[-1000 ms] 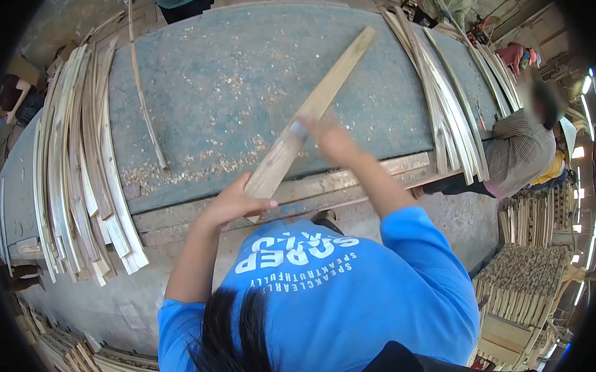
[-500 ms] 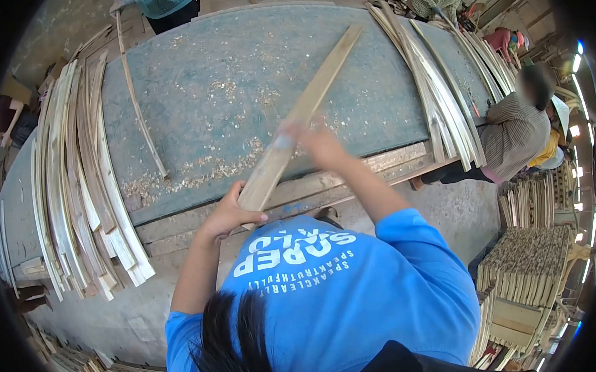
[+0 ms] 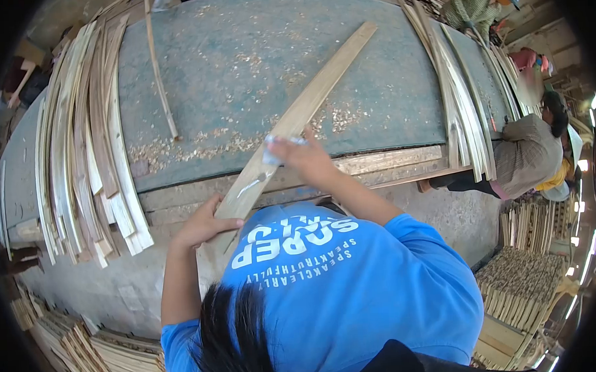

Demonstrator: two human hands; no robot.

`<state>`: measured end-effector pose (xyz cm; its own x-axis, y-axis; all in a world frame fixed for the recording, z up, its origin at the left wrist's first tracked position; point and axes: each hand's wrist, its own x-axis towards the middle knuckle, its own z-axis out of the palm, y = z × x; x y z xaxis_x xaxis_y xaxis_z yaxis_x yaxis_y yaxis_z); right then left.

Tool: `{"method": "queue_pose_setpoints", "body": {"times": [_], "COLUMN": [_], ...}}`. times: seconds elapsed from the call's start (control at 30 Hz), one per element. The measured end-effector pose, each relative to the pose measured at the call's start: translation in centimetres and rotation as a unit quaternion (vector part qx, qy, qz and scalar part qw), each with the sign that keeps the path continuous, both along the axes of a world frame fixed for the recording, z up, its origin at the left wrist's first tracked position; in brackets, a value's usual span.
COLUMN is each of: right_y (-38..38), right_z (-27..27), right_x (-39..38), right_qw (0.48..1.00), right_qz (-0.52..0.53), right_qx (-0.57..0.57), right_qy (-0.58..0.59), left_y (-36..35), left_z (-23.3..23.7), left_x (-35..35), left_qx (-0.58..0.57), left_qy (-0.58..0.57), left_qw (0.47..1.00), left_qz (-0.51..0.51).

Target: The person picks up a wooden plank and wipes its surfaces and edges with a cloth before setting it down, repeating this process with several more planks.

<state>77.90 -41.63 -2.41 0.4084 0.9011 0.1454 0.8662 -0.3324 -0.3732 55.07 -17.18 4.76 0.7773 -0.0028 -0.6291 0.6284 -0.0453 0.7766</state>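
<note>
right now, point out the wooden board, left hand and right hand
wooden board (image 3: pixel 308 104): head view, its upper face
left hand (image 3: pixel 205 224): head view, its back
right hand (image 3: pixel 308 161): head view, its back

Much of the space is taken up by a wide table, its blue-grey top scattered with pale wood shavings and its near side edged with worn boards. Below it a grey floor is seen, bordered at the lower left by piled planks and at the right by stacks of wood. Along the far right, dim surroundings are broken by bright strips of light, whose source cannot be made out
</note>
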Motion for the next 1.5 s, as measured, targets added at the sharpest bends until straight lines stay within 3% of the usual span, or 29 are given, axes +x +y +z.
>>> {"method": "queue_pose_setpoints", "body": {"times": [0.03, 0.07, 0.1, 0.17, 0.2, 0.23, 0.3, 0.37, 0.43, 0.5, 0.57, 0.6, 0.67, 0.73, 0.8, 0.87, 1.0, 1.1, 1.2, 1.27, 1.3, 1.37, 1.4, 1.5], "right_y": [0.1, 0.3, 0.4, 0.9, 1.2, 0.9, 0.3, -0.3, -0.5, -0.6, -0.7, -0.9, -1.5, -4.6, -7.5, -8.4, -8.4, -6.1, -2.8, -1.8, -1.8, -3.1, -4.1, -3.8], "right_z": [-0.6, 0.7, 1.2, 2.6, 5.0, 6.3, 7.7, 5.9, 6.6, 6.8, 8.2, 7.9, 6.0, 3.4, 2.2, 2.8, 1.1, -2.1, -3.8, -4.1, -4.1, -4.5, -5.3, -8.6], "right_x": [1.4, 2.5, 1.9, 1.4, -0.9, -2.5, -4.3, -0.3, 2.0, -0.6, -2.9, -1.5, 4.1, 10.2, 13.9, 14.7, 14.8, 13.5, 10.0, 9.0, 10.4, 14.2, 16.1, 16.2], "right_qw": [1.0, 0.993, 0.995, 0.996, 0.993, 0.993, 0.979, 0.988, 0.987, 0.987, 0.982, 0.983, 0.994, 0.976, 0.955, 0.948, 0.933, 0.944, 0.974, 0.994, 0.994, 0.982, 0.977, 0.983], "right_qz": [-0.019, -0.097, -0.088, -0.025, 0.062, 0.067, 0.201, 0.148, -0.035, 0.016, 0.181, 0.175, -0.016, -0.203, -0.293, -0.313, -0.345, -0.329, -0.215, 0.025, 0.028, -0.105, -0.136, -0.091], "right_qx": [0.009, 0.002, -0.001, 0.016, -0.053, -0.056, 0.034, 0.006, -0.109, -0.069, 0.044, -0.041, -0.095, -0.039, 0.032, 0.054, 0.088, 0.006, -0.064, -0.103, -0.103, -0.15, -0.135, -0.089], "right_qy": [-0.017, -0.061, -0.056, -0.086, -0.08, -0.08, 0.009, -0.043, -0.11, -0.146, -0.018, -0.042, -0.053, -0.062, 0.005, 0.021, 0.059, 0.024, -0.009, -0.025, -0.032, -0.036, -0.097, -0.134], "left_y": [0.2, -0.3, -0.9, -1.4, -1.4, -1.6, -1.7, -1.8, -1.9, -2.2, -2.5, -2.6, -2.6, -2.0, -1.6, -0.7, 3.5, 4.2, 3.7, 2.4, 1.9, 1.2, 0.7, 0.5], "left_z": [-0.5, 0.5, 1.7, 3.3, 3.6, 3.7, 3.6, 3.7, 4.0, 3.7, 3.7, 3.9, 3.6, 2.4, 3.5, 5.6, 1.6, 0.4, 0.4, 1.0, 1.0, 0.7, 0.7, -1.3], "left_x": [-0.1, 0.1, 0.4, 1.2, 1.5, 1.8, 2.5, 3.4, 4.4, 5.0, 5.1, 5.2, 5.1, 4.4, 2.7, 0.6, -11.4, -20.3, -26.5, -27.6, -27.8, -27.6, -27.2, -28.7], "left_qx": [0.118, 0.115, 0.101, 0.087, 0.036, -0.016, -0.027, -0.037, -0.015, -0.026, -0.041, -0.023, -0.007, 0.145, 0.297, 0.345, 0.473, 0.552, 0.59, 0.622, 0.621, 0.633, 0.616, 0.609], "left_qy": [-0.018, -0.012, -0.027, -0.044, -0.061, -0.079, -0.111, -0.142, -0.105, -0.124, -0.134, -0.14, -0.147, -0.184, -0.142, 0.022, 0.109, 0.186, 0.221, 0.21, 0.207, 0.199, 0.203, 0.181], "left_qw": [0.992, 0.993, 0.995, 0.995, 0.996, 0.994, 0.991, 0.987, 0.993, 0.99, 0.989, 0.988, 0.988, 0.972, 0.94, 0.934, 0.872, 0.812, 0.777, 0.753, 0.755, 0.748, 0.76, 0.771], "left_qz": [-0.031, -0.022, 0.0, 0.032, 0.05, 0.067, 0.069, 0.066, 0.05, 0.055, 0.052, 0.055, 0.054, -0.023, -0.086, -0.093, -0.065, -0.041, -0.005, 0.033, 0.041, 0.03, 0.035, 0.054]}}
